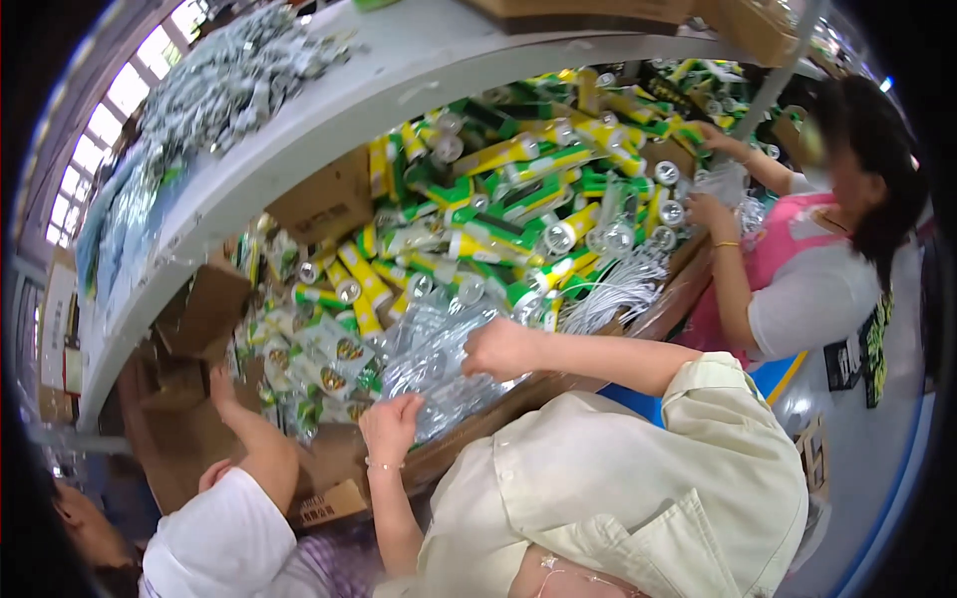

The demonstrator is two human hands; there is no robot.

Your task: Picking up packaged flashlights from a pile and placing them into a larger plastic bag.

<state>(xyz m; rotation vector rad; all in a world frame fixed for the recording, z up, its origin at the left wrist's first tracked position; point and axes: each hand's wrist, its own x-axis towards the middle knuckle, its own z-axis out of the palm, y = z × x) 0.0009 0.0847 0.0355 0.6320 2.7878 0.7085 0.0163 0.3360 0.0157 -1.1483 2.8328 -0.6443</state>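
Observation:
Clear plastic bags (439, 364) lie in a crinkled heap at the near edge of a big cardboard bin, between my two hands. My left hand (391, 427) is closed, its fingers pinching the near left edge of the clear plastic. At the right side of the plastic, my right hand (498, 351) is curled with its fingertips on it. Beyond the hands, a deep pile of yellow, green and white packaged tubes (478, 244) with clear round ends fills the bin. Printed white-and-green plastic packets (324, 354) lie left of the bags.
A bundle of white cords (618, 294) rests right of the bags. A grey shelf (419, 85) arches over the bin, with grey fabric-like pieces (249, 80) on it. Co-workers reach in from the left (234, 518) and right (797, 289). Cardboard boxes (324, 197) stand at the left.

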